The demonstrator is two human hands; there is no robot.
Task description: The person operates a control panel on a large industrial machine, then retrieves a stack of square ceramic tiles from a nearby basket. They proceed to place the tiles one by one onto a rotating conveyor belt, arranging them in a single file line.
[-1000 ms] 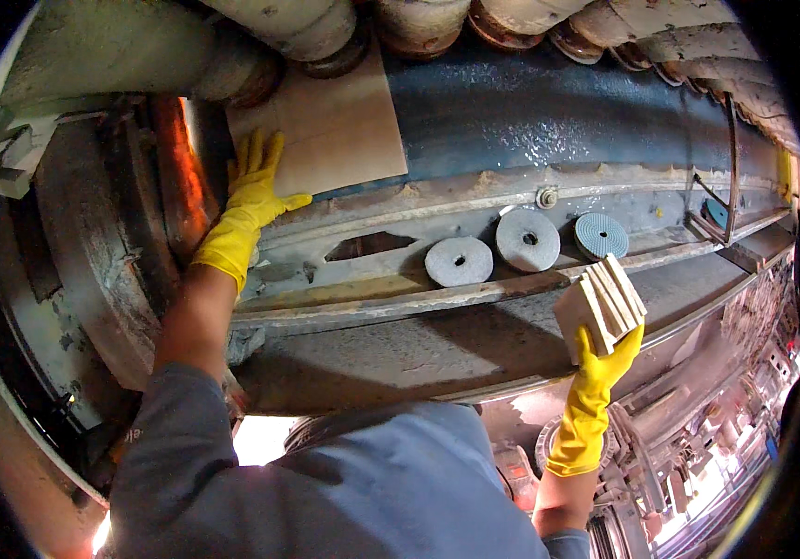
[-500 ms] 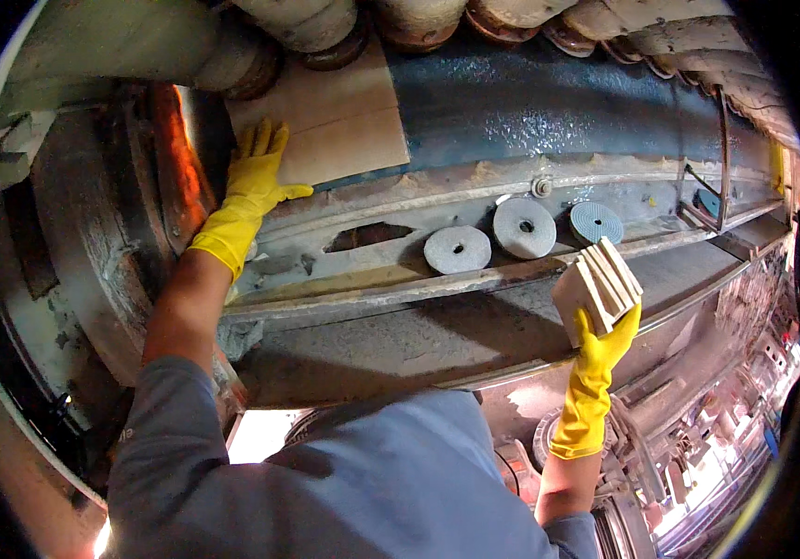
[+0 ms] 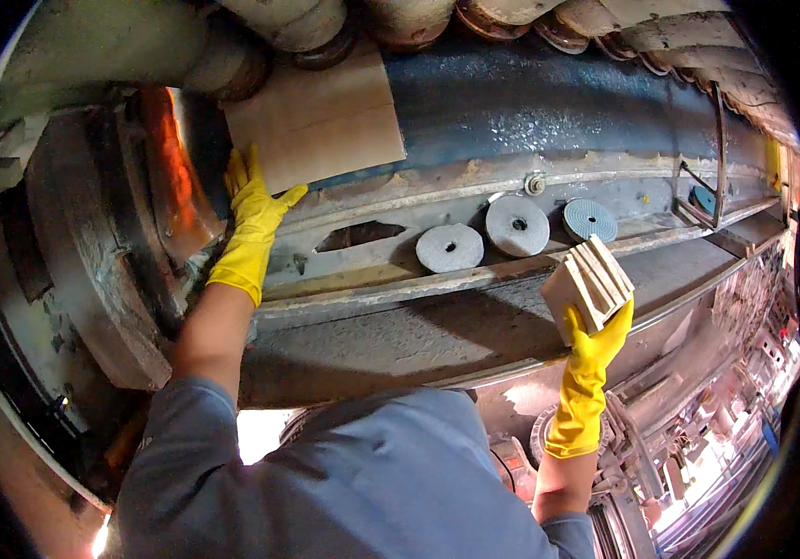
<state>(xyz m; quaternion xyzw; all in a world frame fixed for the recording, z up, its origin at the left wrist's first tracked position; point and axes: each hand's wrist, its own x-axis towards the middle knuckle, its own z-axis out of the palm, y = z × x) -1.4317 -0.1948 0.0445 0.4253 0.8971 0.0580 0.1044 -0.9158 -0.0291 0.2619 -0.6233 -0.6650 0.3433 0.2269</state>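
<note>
A flat tan tile (image 3: 325, 126) with a thin line across it lies on the dark blue conveyor belt (image 3: 484, 107), its far edge close to the rollers. My left hand (image 3: 256, 216), in a yellow rubber glove, is at the tile's near left corner. Its fingers are stretched out along the left edge, the thumb apart near the front edge. On the right, my right hand (image 3: 600, 337), gloved in yellow too, grips a stack of tiles (image 3: 589, 284) from below. The stack is tilted, with several tile edges facing up, held over the front ledge.
Three abrasive discs, a grey disc (image 3: 449, 249), a thicker grey disc (image 3: 517, 225) and a blue-green disc (image 3: 590, 221), rest on the metal ledge (image 3: 372, 289). Rollers (image 3: 405, 23) line the far side. An orange glow (image 3: 176, 172) shows at the left. Machinery (image 3: 698, 429) stands lower right.
My left hand has drawn back from the tile's surface to its near left edge. My right hand still holds the stack, with little change. The whole view has shifted slightly.
</note>
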